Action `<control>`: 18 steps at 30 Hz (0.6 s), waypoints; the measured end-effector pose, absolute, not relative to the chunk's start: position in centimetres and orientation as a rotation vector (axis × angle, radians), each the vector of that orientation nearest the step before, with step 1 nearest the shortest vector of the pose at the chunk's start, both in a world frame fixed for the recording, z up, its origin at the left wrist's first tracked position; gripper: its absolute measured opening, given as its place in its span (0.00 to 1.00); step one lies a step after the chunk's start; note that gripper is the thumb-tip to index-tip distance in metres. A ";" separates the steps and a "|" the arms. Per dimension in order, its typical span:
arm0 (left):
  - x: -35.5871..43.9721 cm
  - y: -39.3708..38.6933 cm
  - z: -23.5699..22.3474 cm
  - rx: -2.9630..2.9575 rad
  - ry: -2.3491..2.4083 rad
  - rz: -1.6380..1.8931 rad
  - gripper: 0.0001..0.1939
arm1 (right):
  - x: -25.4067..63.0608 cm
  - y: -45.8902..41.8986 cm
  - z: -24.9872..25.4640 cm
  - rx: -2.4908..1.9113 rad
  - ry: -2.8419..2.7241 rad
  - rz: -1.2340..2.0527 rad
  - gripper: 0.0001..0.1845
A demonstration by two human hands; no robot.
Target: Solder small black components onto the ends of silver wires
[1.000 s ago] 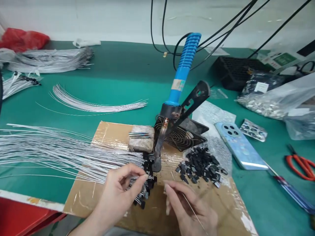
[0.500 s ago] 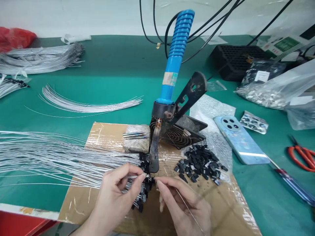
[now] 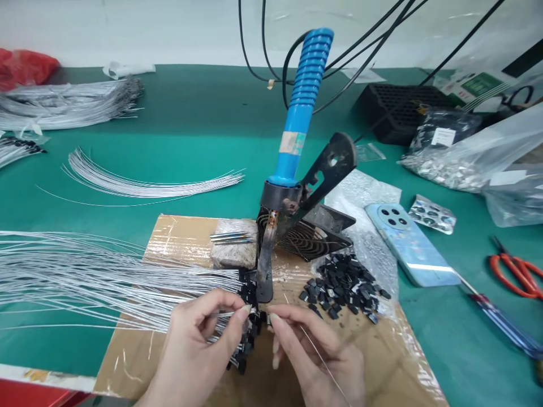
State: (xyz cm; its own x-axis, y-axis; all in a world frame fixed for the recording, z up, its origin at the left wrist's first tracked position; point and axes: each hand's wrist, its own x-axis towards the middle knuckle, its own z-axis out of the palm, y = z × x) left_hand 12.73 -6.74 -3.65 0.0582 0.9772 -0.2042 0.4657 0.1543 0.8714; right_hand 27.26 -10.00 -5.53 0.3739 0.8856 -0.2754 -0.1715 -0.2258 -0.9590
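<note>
My left hand (image 3: 203, 339) is closed, thumb and forefinger pinching the end of a thin grey-white wire. Opposite it, my right hand (image 3: 316, 350) is closed too, its fingertips on a small black connector that they mostly hide. A thin strand of solder wire (image 3: 324, 364) runs between the fingers of that hand. Just beyond both hands is the flat, bent tip of a soldering iron (image 3: 265, 271), whose blue handle (image 3: 307, 85) leans upward in a black bracket. Beside my left hand lie many wires (image 3: 127, 282) with black connectors (image 3: 247, 294) on their ends.
A cardboard sheet (image 3: 169, 243) lies under the work. A pile of loose black connectors (image 3: 343, 282) sits to the right, near a phone (image 3: 411, 243), red-handled pliers (image 3: 515, 274) and a screwdriver (image 3: 504, 322). Behind stand a fan (image 3: 314, 240) and a loose wire bundle (image 3: 156, 186).
The view has shifted slightly, so the bench appears a little lower. Both hands keep their pinch, with the fingertips still close together below the iron's tip.
</note>
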 end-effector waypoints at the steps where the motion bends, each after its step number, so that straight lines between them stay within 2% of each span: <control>1: 12.7 -6.7 -3.6 1.435 1.541 0.721 0.10 | 27.3 -9.9 -5.5 -1.468 -0.680 1.143 0.07; 18: 12.9 -6.7 -3.1 1.287 1.333 0.739 0.07 | 27.3 -9.6 -4.5 -1.484 -0.621 1.284 0.10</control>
